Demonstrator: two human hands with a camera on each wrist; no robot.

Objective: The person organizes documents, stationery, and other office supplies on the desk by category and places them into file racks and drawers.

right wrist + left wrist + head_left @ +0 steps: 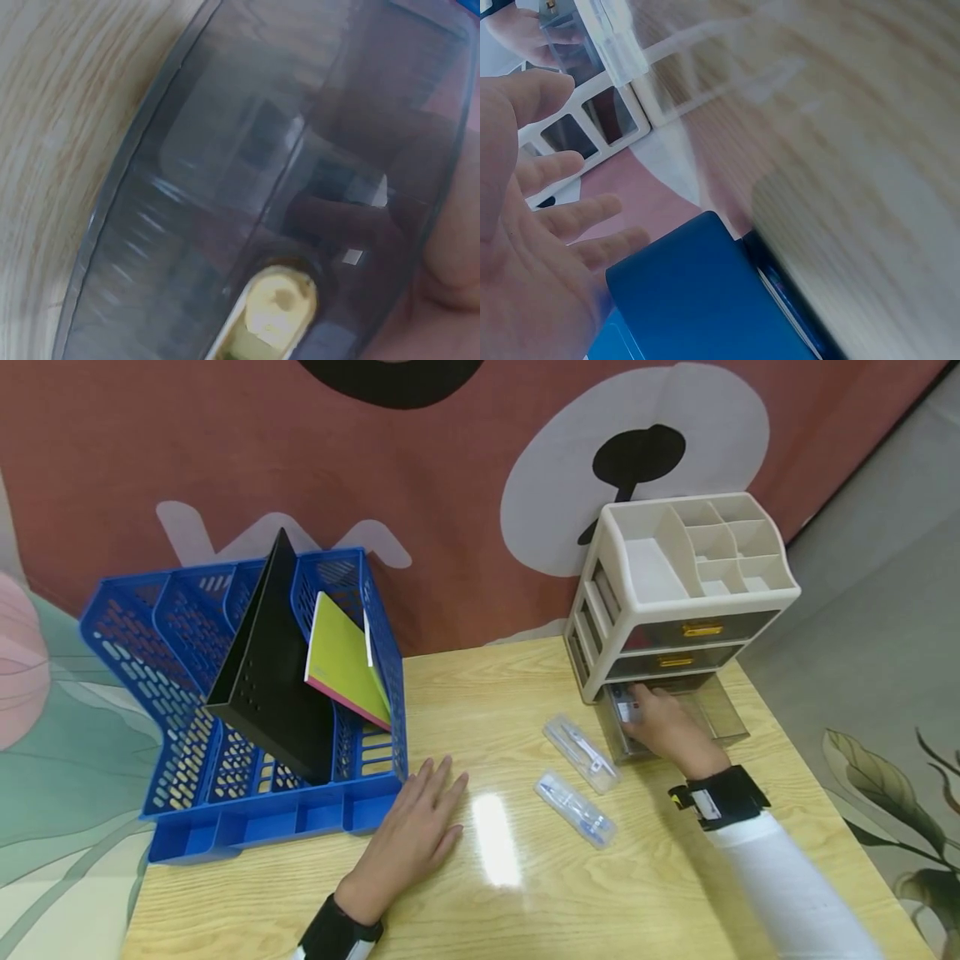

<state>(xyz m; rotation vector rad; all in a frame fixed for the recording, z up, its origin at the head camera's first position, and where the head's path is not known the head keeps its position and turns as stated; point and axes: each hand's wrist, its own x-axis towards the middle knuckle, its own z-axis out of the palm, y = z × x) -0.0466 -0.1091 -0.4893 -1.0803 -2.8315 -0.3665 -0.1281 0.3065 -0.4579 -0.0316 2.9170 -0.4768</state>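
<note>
My right hand (pixel 667 727) reaches down into the pulled-out bottom drawer (pixel 723 708) of a white desktop organizer. Its fingers grip a small clear case (pixel 624 703) with a pale label at the drawer's left end. Through the smoky drawer front (pixel 187 195), with its yellow handle (pixel 281 307), the right wrist view shows those fingers blurred. My left hand (pixel 412 831) lies with fingers spread on the wooden table, its fingertips beside the front corner of a blue file rack (pixel 277 817). Two clear cases with pens or drawing tools, one upper (pixel 581 753) and one lower (pixel 575 810), lie between the hands.
The organizer (pixel 630 635) has two closed drawers above the open one and small compartments on top. In the rack stand a black folder (pixel 281 693) and a yellow-green notebook (pixel 341 660). A patterned cloth (pixel 450 527) hangs behind the table.
</note>
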